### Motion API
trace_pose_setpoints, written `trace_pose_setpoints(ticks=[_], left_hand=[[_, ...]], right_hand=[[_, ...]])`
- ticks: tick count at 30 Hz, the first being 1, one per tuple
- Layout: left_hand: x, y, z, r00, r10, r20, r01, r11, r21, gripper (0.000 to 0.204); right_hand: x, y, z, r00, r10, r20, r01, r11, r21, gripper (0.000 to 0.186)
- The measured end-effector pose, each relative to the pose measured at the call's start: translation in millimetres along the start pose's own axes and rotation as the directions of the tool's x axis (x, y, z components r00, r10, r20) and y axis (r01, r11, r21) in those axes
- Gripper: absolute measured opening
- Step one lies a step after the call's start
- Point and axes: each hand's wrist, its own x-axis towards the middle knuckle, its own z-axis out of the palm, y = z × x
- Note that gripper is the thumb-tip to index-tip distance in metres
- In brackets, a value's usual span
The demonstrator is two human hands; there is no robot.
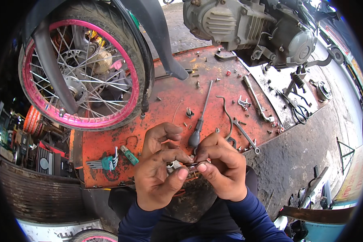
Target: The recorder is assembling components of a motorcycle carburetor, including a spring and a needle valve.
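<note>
Both hands are raised close together over the near edge of the red metal platform (165, 115). Between their fingertips is a small, dark, shiny metal part (194, 164); its exact kind is too covered to make out. My left hand (159, 169) pinches its left side, with the upper fingers curled loosely. A silvery piece (173, 165) shows beside the left thumb. My right hand (222, 167) grips the other end between thumb and forefinger. Just beyond the fingers lies a screwdriver (194, 138) with a dark handle, its shaft pointing away.
A motorcycle's pink-rimmed front wheel (137, 76) stands at far left, its engine (250, 30) overhanging far right. The platform bears a hex key set (105, 163), a green box (129, 155), a combination wrench (247, 136), a socket wrench (257, 99), a bent rod (228, 117) and scattered bolts.
</note>
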Motion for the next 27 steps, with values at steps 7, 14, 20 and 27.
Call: trace_pose_setpoints(ticks=[7,14,20,27], left_hand=[[-1,-6,-13,0.888,0.453,0.082,-0.440,0.780,0.445,0.022],[-1,-8,-12,0.855,0.514,0.068,-0.502,0.787,0.358,0.027],[-3,-6,-8,0.983,0.184,0.008,-0.184,0.982,0.051,0.032],[-1,-14,-9,0.992,0.119,0.048,-0.121,0.992,0.038,0.026]], right_hand=[[-2,3,-4,0.912,-0.407,0.046,0.377,0.790,-0.484,0.037],[-5,-2,-9,0.844,-0.498,0.199,0.507,0.619,-0.600,0.034],[-7,-1,-9,0.839,-0.516,0.174,0.508,0.626,-0.591,0.033],[-15,2,3,0.990,-0.124,-0.070,0.100,0.954,-0.281,0.022]])
